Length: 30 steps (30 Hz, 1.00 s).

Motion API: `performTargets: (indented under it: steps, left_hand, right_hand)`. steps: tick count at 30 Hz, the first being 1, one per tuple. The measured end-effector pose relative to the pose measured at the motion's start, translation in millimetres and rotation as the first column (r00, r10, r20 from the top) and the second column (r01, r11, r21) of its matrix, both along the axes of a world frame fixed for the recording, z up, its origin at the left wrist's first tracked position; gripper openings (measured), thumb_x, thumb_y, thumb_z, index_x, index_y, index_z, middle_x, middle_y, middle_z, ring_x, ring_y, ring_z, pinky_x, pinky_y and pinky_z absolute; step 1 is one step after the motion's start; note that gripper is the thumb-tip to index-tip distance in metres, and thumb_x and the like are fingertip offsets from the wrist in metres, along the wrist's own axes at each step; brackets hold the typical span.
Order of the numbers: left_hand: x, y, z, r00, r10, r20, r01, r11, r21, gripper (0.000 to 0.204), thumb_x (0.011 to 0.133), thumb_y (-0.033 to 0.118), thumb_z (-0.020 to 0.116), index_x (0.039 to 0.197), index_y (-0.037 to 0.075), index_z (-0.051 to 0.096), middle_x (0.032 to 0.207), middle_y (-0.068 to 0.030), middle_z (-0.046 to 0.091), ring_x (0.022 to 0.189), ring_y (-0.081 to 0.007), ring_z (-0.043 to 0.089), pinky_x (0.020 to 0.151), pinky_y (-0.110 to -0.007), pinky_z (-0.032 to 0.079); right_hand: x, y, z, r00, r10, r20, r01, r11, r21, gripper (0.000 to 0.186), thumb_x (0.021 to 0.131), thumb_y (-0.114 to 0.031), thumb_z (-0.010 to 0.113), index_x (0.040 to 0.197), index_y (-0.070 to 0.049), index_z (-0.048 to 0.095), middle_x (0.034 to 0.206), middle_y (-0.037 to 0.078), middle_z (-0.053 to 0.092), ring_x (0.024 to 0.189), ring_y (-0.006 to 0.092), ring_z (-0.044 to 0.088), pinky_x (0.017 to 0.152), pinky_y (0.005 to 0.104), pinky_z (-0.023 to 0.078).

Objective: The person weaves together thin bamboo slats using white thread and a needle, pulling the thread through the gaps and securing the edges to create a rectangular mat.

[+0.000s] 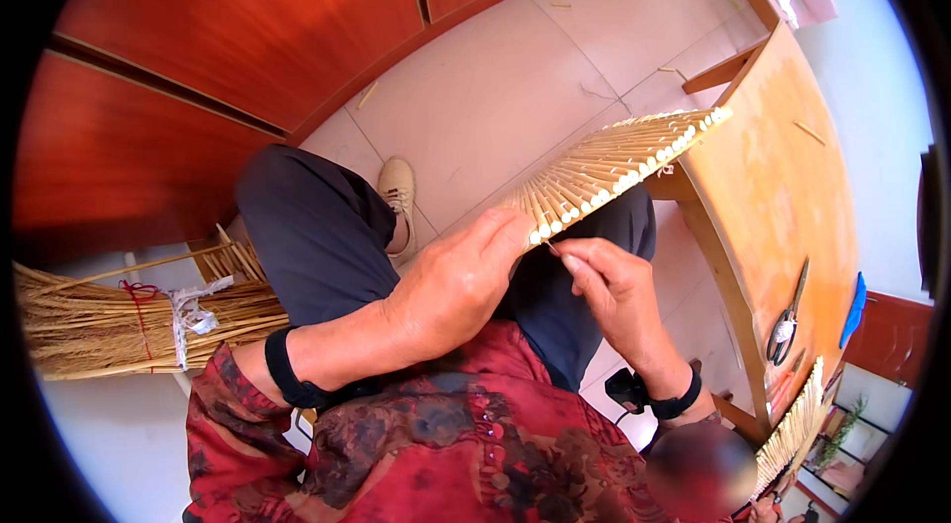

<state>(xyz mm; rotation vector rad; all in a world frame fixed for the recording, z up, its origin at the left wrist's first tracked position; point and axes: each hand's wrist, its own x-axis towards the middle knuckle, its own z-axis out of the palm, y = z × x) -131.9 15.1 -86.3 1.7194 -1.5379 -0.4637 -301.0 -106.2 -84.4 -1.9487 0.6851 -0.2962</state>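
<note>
A fan-shaped row of straw stalks with pale cut ends lies on a slant over my lap. My left hand grips its near end, its fingers partly hidden behind it. Just below the row's edge, my right hand pinches a thin needle-like thing with thumb and forefinger, close to the pale ends.
A wooden table on the right bears scissors and a blue item. Straw bundles lie at left. Red cabinets line the tiled floor. Another straw row and partly visible hands are at lower right.
</note>
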Motion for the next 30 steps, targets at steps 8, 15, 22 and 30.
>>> performTargets:
  steps: [8,15,22,30]
  left_hand:
    - [0.0,2.5,1.0,0.989,-0.097,0.111,0.103,0.994,-0.041,0.044,0.074,-0.006,0.062,0.117,-0.008,0.052,0.107,-0.0214,0.058,0.089,-0.0342,0.063,0.075,-0.037,0.054]
    - [-7.2,4.5,6.6,0.987,-0.127,0.101,0.129,0.992,-0.013,0.046,0.074,0.005,0.061,0.118,-0.007,0.054,0.107,-0.0186,0.058,0.092,-0.0313,0.062,0.078,-0.035,0.052]
    - [-5.6,1.6,5.0,0.987,-0.161,0.024,0.162,0.986,-0.034,0.048,0.073,0.007,0.062,0.118,-0.007,0.054,0.107,-0.0187,0.057,0.091,-0.0321,0.061,0.077,-0.036,0.051]
    - [-3.9,0.6,8.5,0.982,-0.184,0.053,0.184,0.983,-0.007,0.049,0.070,0.007,0.061,0.116,-0.008,0.055,0.106,-0.0188,0.058,0.089,-0.0306,0.061,0.075,-0.036,0.051]
  right_hand:
    - [-15.6,11.3,1.8,0.978,-0.088,-0.189,0.152,0.922,0.356,0.020,0.093,-0.005,0.059,0.111,-0.004,0.066,0.078,0.003,0.060,0.056,0.0054,0.051,0.051,0.0212,0.042]
    - [-24.8,20.3,11.8,0.941,-0.182,-0.285,0.271,0.910,0.314,0.015,0.092,-0.001,0.057,0.105,0.000,0.066,0.075,0.004,0.062,0.053,0.0067,0.052,0.049,0.0212,0.042]
    - [-28.5,26.2,10.3,0.946,-0.221,-0.237,0.269,0.944,0.191,0.016,0.087,0.005,0.061,0.102,0.000,0.066,0.077,0.006,0.064,0.054,0.0089,0.056,0.048,0.0221,0.044]
    - [-31.4,27.1,1.8,0.959,-0.217,-0.185,0.255,0.943,0.214,0.017,0.087,0.007,0.059,0.101,0.001,0.065,0.079,0.007,0.064,0.055,0.0099,0.057,0.049,0.0229,0.046]
